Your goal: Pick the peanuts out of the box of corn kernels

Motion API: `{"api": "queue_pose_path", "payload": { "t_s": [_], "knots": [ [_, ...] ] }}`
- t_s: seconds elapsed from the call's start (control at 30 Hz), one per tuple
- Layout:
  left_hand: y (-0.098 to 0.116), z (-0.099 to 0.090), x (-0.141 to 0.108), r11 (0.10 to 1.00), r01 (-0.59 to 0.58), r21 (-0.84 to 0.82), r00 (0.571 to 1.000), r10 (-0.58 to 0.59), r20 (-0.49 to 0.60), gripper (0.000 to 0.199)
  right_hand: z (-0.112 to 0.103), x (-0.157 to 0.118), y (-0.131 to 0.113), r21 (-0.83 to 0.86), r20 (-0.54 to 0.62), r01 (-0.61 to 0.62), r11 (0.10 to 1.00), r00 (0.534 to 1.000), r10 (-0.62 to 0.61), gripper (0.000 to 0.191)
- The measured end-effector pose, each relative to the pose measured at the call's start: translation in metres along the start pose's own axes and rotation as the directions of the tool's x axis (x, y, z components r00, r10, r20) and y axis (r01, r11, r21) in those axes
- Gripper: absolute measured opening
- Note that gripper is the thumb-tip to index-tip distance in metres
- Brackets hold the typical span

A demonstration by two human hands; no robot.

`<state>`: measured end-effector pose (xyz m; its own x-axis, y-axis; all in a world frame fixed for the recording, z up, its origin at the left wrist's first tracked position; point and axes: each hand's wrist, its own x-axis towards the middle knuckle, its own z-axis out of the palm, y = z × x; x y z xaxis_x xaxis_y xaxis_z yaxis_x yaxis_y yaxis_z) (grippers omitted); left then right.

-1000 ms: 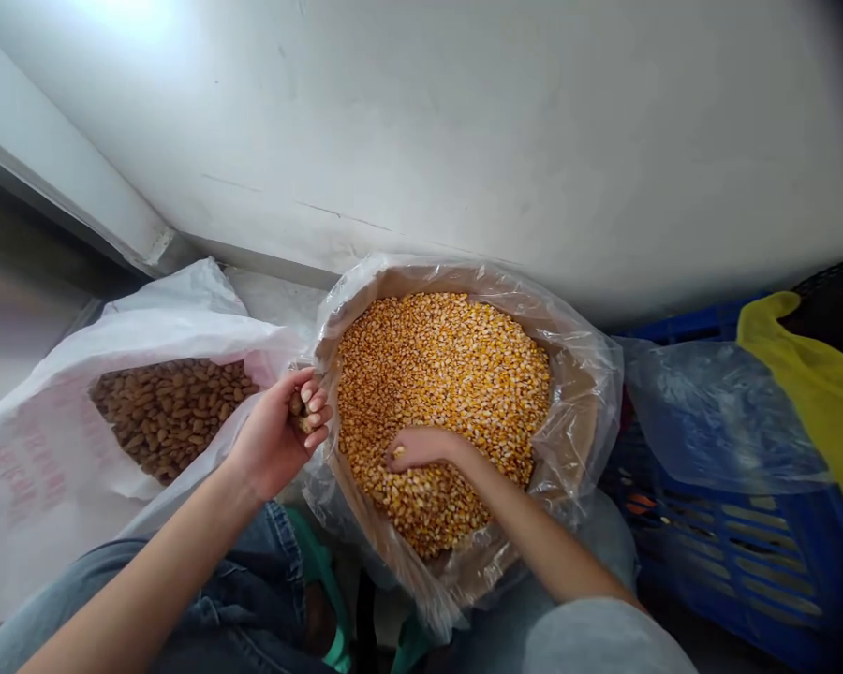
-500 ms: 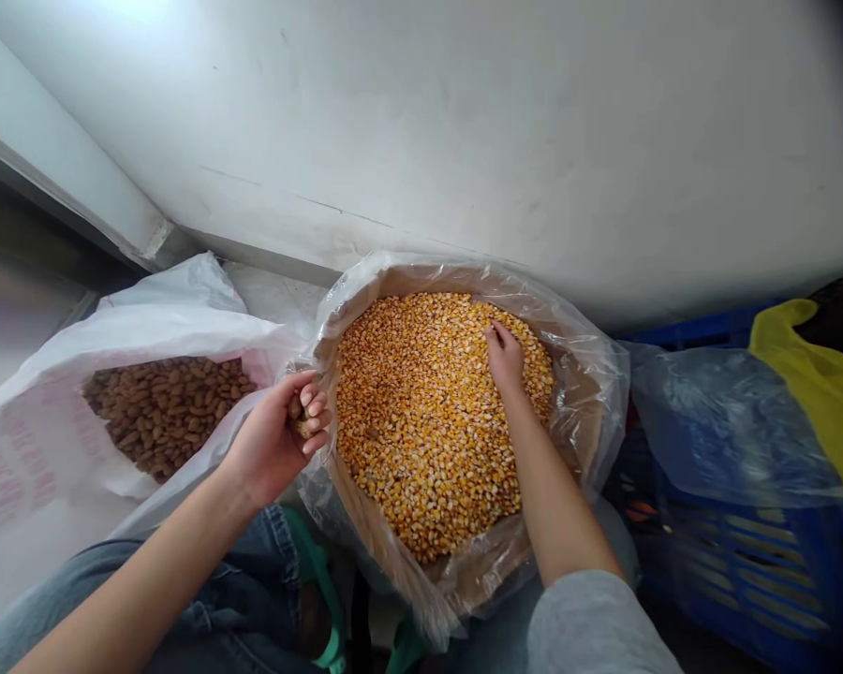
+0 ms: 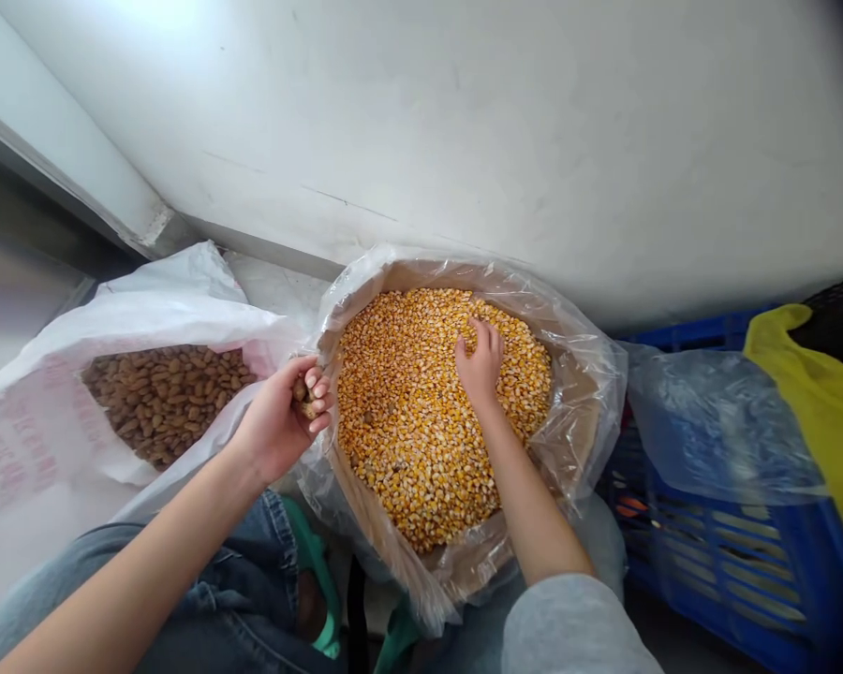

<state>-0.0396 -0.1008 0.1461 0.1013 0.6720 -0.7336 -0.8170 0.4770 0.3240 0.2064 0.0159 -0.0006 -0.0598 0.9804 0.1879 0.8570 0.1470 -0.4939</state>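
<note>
A plastic-lined sack (image 3: 584, 398) stands in the middle, full of yellow corn kernels (image 3: 414, 412). My right hand (image 3: 480, 365) is over the upper right part of the corn, thumb and fingers spread, fingertips at the kernels; nothing shows in it. At the sack's left rim, my left hand (image 3: 291, 407) is curled palm up around several peanuts in their shells (image 3: 303, 398). Left of it, a white woven sack (image 3: 35, 468) with faded red print gapes open on a heap of brown peanuts (image 3: 172, 393). A few darker bits lie among the corn.
On the right is a blue plastic crate (image 3: 751, 562) with a clear plastic bag (image 3: 723, 421) and a yellow mesh bag (image 3: 807, 412) over it. A pale wall (image 3: 464, 122) rises behind the sacks. My knees and a green sandal (image 3: 316, 562) are below.
My right hand has moved left across the corn and its fingers have spread from a pinch. My left hand stays by the rim, still holding the peanuts.
</note>
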Motion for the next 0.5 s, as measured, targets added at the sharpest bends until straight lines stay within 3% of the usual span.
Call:
{"api": "queue_pose_path", "payload": {
  "t_s": [0.03,0.07,0.17,0.2,0.23,0.33,0.5],
  "knots": [
    [0.000,-0.001,0.001,1.000,-0.001,0.000,1.000,0.001,0.003,0.025,-0.002,-0.014,-0.011,-0.008,0.075,0.061,0.998,0.995,-0.060,0.038],
    [-0.001,-0.001,0.001,1.000,0.001,0.001,1.000,-0.001,0.006,0.025,-0.002,-0.028,-0.021,0.005,0.223,0.127,0.992,0.967,-0.125,0.035],
    [-0.004,-0.002,0.003,1.000,0.007,0.007,1.000,-0.007,0.007,0.025,0.007,-0.065,-0.045,0.035,0.646,0.246,0.969,0.734,-0.210,0.028],
    [-0.005,-0.003,0.003,1.000,0.006,0.010,1.000,-0.006,0.004,0.025,0.012,-0.073,-0.049,0.011,0.710,0.262,0.965,0.678,-0.192,0.027],
    [-0.006,-0.003,0.004,1.000,0.004,0.012,1.000,-0.004,0.001,0.025,0.017,-0.079,-0.052,-0.021,0.740,0.272,0.962,0.652,-0.168,0.025],
    [-0.007,-0.004,0.007,1.000,-0.008,0.020,1.000,0.008,0.000,0.024,0.029,-0.081,-0.053,-0.027,0.751,0.254,0.967,0.644,-0.147,0.017],
    [-0.005,-0.003,0.009,0.999,-0.018,0.028,1.000,0.018,-0.013,0.025,0.031,-0.069,-0.051,0.145,0.718,0.053,0.988,0.682,-0.142,0.019]
  ]
}}
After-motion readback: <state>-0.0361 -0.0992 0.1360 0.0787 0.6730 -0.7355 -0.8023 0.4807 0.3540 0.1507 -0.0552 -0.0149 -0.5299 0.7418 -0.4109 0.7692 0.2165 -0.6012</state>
